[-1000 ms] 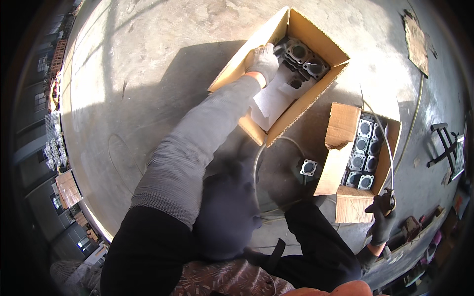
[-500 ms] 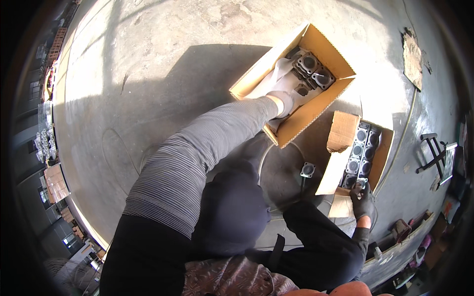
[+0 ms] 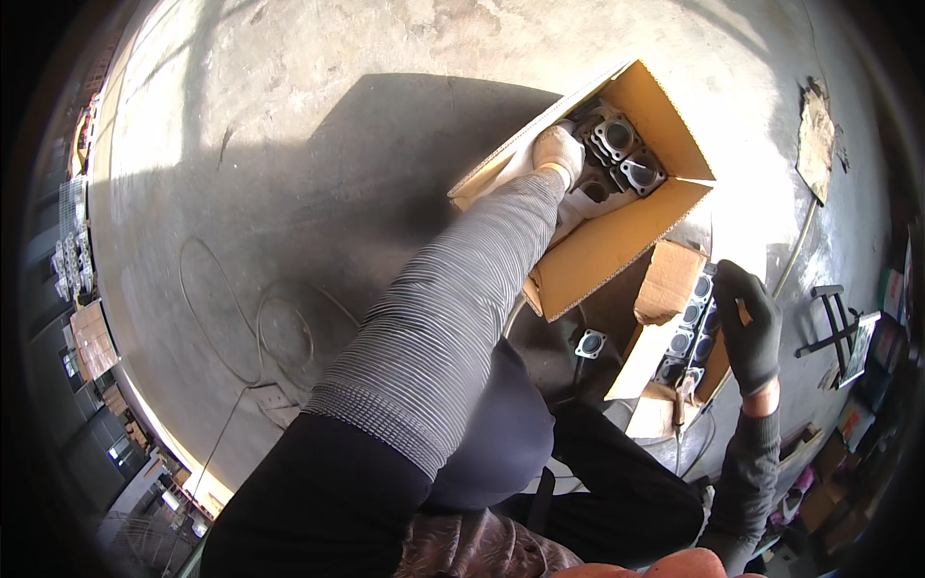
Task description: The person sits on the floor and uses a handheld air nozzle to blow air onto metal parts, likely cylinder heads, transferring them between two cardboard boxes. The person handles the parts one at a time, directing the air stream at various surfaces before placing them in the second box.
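Reaching: left hand (image 3: 559,154) in big box (image 3: 626,252), left edge; right hand (image 3: 752,323) over small box (image 3: 636,366), right edge; hands apart, can't tell grips.

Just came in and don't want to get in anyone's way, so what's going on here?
A person's left hand reaches into a large open carton, close to some metal parts; its fingertips are hidden. The right hand is at the right side of a smaller carton holding rows of similar parts. A lone part sits left of that.
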### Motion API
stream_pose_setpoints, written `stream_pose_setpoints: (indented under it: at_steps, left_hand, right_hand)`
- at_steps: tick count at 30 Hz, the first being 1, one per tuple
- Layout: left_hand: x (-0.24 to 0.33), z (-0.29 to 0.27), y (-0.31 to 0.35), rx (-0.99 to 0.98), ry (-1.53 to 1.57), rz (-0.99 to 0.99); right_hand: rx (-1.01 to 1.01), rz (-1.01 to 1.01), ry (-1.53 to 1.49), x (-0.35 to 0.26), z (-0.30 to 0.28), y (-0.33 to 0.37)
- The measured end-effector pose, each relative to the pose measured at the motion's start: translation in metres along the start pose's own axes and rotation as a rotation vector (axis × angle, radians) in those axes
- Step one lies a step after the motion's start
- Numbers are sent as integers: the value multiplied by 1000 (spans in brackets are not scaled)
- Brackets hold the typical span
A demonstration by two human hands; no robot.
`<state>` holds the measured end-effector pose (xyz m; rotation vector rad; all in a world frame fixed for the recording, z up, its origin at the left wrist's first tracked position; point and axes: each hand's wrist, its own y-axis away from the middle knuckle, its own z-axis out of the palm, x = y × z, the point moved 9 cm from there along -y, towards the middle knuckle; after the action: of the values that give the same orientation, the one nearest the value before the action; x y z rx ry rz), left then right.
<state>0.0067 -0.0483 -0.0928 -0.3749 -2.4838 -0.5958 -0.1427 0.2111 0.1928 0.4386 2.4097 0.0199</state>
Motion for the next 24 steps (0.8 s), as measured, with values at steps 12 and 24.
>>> stream_pose_setpoints:
  at_steps: [12,24]
  left_hand:
    - [32,-21,13,-1,-247,139]
    - [11,8,0,-146,-523,129]
  right_hand:
    - [-172,-192,268,0,168,-213]
    - [-357,20,501,44,197,-228]
